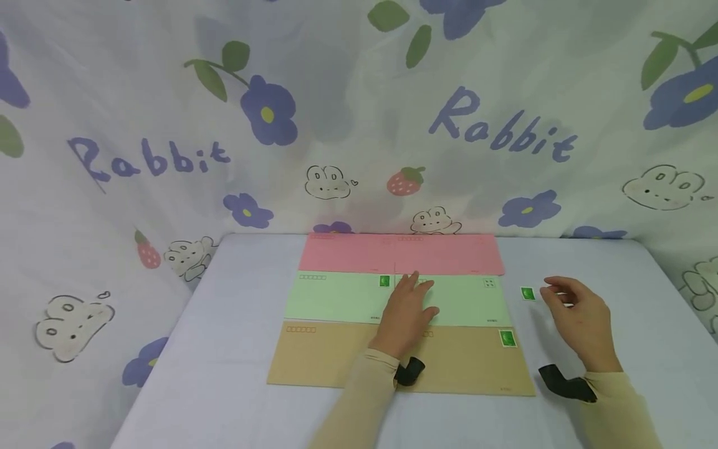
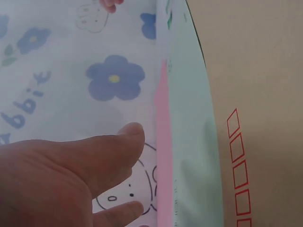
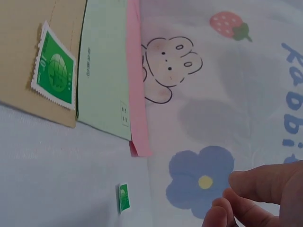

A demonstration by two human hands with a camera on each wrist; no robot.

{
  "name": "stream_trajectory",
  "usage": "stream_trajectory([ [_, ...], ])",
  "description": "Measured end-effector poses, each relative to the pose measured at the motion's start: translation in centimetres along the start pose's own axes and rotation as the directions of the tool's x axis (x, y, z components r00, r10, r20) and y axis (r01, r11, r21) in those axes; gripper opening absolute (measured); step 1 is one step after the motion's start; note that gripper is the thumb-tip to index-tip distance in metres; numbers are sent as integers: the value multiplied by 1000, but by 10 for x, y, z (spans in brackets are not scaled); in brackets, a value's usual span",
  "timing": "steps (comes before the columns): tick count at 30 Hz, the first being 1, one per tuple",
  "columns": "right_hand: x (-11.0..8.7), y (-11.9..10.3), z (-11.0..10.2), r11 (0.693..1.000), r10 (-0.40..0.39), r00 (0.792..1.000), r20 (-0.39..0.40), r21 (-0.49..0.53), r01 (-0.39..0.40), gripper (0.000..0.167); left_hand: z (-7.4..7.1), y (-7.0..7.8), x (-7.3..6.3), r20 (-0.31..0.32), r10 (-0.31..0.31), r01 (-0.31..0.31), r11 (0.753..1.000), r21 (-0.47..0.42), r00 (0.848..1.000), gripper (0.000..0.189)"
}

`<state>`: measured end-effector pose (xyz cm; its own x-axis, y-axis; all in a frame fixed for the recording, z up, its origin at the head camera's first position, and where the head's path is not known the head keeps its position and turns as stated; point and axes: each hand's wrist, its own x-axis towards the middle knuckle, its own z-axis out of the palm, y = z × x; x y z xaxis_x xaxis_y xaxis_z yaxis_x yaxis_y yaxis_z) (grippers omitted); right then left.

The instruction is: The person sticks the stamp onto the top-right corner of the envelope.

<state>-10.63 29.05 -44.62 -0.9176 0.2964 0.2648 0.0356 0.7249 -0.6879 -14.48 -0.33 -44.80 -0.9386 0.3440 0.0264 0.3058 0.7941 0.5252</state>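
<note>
My left hand, fingers spread, is over the inner ends of two light green envelopes, partly hiding them and the brown envelopes nearer me. To the right of the envelopes, a loose green stamp lies on the white table. Close beside that stamp is my right hand, its fingers loosely bent and nothing showing between them; the right wrist view shows the stamp apart from the fingertips. The right green envelope has a printed dotted box in its upper right corner.
Pink envelopes form the back row, brown ones the front row. One green stamp sits on the left green envelope, another stamp on the right brown one. Behind the table hangs a patterned cloth.
</note>
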Motion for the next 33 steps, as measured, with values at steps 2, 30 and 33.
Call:
stream_trajectory([
  [2, 0, 4, -3, 999, 33, 999, 20, -22, -33, 33, 3, 1, 1, 0, -3, 3, 1000, 9, 1000, 51],
  [30, -1, 36, -16, 953, 303, 924, 231, -78, -293, 47, 11, 2, 3, 2, 14, -14, 998, 69, 1000, 52],
  [33, -1, 39, -16, 950, 313, 918, 245, -79, -303, 46, 10, 2, 3, 10, 2, -3, 998, 63, 1000, 52],
])
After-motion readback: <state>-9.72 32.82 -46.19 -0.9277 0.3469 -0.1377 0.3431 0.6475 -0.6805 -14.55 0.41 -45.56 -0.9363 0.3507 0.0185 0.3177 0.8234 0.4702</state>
